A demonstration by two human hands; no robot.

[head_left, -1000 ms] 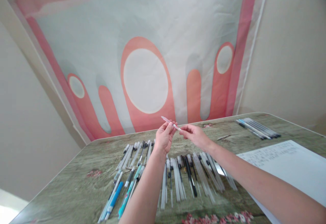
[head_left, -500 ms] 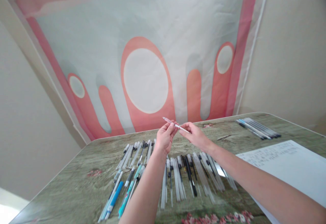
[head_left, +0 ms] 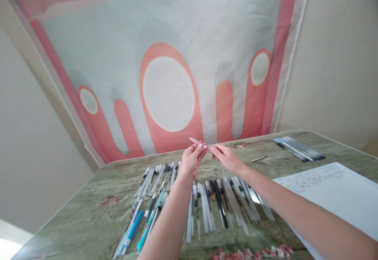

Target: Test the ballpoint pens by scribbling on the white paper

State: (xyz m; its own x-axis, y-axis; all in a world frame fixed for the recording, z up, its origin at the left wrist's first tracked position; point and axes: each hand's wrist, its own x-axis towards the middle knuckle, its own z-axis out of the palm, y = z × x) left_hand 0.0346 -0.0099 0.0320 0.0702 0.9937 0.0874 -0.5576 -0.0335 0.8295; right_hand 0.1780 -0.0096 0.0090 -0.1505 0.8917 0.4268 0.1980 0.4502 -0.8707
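Observation:
My left hand (head_left: 191, 160) is closed in a pinch around a slim pen (head_left: 195, 141), pale pink and white, raised above the table. The pen slants, its narrow end pointing up and left. At its lower right end, the fingers of my right hand (head_left: 226, 158) are closed on it and hide that end. Below my hands lies a row of disassembled pen parts (head_left: 206, 208), with clear barrels, caps and dark refills. More clear pen parts (head_left: 152, 179) lie to the left, behind my left forearm.
Blue and teal pens (head_left: 132, 228) lie at the front left. A bundle of pens (head_left: 298, 149) rests at the back right, behind a sheet of paper (head_left: 348, 197) with writing. The wood-patterned table (head_left: 73, 212) meets a wall hanging (head_left: 168, 90).
My right hand has shifted its grip on the pen. The white length that lay across its fingers no longer shows. My left hand has hardly moved.

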